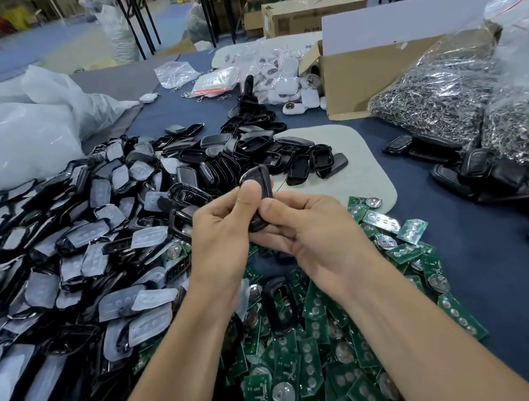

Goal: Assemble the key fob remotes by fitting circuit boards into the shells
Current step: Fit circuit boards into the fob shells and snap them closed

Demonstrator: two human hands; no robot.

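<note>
Left grip [223, 231] and right grip [313, 230] both pinch one black fob shell [261, 197] above the desk [483, 276]. Early days, I'd say: big heaps of shells [58, 260] and circuit boards [314, 348] left to do.

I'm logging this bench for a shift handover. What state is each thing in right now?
Key fob shell: held up between both hands.
Left hand: fingers curled round the shell.
Right hand: fingers curled round the shell.
Circuit boards: loose, heaped.
Cardboard box: open, flap up.
</note>
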